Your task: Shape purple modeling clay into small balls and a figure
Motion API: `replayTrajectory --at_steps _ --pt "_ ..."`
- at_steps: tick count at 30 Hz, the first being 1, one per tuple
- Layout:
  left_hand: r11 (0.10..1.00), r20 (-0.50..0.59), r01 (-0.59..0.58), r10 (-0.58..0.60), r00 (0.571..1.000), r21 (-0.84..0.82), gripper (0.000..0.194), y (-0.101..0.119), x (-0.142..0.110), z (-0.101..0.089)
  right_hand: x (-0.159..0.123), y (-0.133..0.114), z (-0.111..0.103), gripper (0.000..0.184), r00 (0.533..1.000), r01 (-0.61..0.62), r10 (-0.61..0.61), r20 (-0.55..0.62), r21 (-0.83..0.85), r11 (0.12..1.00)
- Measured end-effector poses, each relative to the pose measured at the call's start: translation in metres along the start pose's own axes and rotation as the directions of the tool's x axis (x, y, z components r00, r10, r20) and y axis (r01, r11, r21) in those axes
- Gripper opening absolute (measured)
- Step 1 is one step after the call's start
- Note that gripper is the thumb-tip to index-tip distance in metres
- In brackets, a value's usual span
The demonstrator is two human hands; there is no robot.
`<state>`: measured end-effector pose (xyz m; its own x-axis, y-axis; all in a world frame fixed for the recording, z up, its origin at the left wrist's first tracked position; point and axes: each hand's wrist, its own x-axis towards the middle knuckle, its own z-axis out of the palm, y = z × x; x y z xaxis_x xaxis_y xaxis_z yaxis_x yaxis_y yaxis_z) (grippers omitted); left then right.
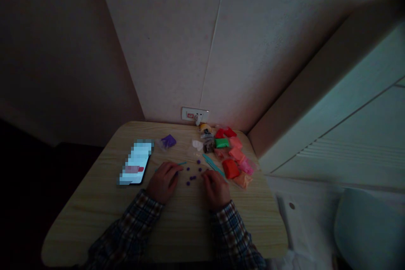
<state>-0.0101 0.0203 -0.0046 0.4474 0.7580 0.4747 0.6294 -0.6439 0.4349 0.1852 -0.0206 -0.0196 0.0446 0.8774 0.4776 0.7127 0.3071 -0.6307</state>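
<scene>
My left hand point(162, 182) rests on the table with its fingers reaching right and the thumb apart from them. A thin blue stick-like tool point(181, 163) runs past its fingertips, partly hidden by the hand; whether the fingers touch it is unclear. Several small dark purple balls point(188, 184) lie between my hands. My right hand point(216, 189) is closed, thumb and fingertips pressed together beside the balls; anything in the pinch is too small and dark to make out. Just beyond it, teal flat modelling tools point(212, 163) lie slantwise, partly covered by the hand.
A lit phone point(136, 162) lies at the left. Behind my left hand is a purple clay packet point(168, 140). Red point(230, 168), green point(222, 143) and other coloured packets crowd the right side. A wall socket point(195, 114) holds a plug. The wooden table point(177, 228) meets the wall.
</scene>
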Motion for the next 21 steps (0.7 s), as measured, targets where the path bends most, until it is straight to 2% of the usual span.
replayTrajectory --at_steps 5,10,15,21 --pt "0.999 0.014 0.039 -0.039 0.999 -0.012 0.029 -0.0052 -0.0028 0.0032 0.0006 -0.0016 -0.0005 0.010 1.000 -0.010 0.010 0.022 0.001 1.000" --pt "0.997 -0.007 0.075 -0.076 0.997 -0.016 0.027 -0.0098 -0.0047 0.0055 -0.0021 0.0009 0.0011 0.014 0.996 0.015 -0.016 0.087 0.009 1.000" --pt "0.997 -0.060 0.070 -0.071 0.996 -0.021 0.021 -0.0085 -0.0039 0.0041 -0.0024 0.0003 0.0010 0.013 0.994 0.012 -0.007 0.108 -0.048 0.999" --pt "0.995 -0.065 0.085 -0.089 0.994 -0.059 0.021 -0.0034 -0.0019 -0.0016 -0.0009 -0.0042 0.0005 0.012 0.983 0.086 -0.064 0.173 -0.125 0.988"
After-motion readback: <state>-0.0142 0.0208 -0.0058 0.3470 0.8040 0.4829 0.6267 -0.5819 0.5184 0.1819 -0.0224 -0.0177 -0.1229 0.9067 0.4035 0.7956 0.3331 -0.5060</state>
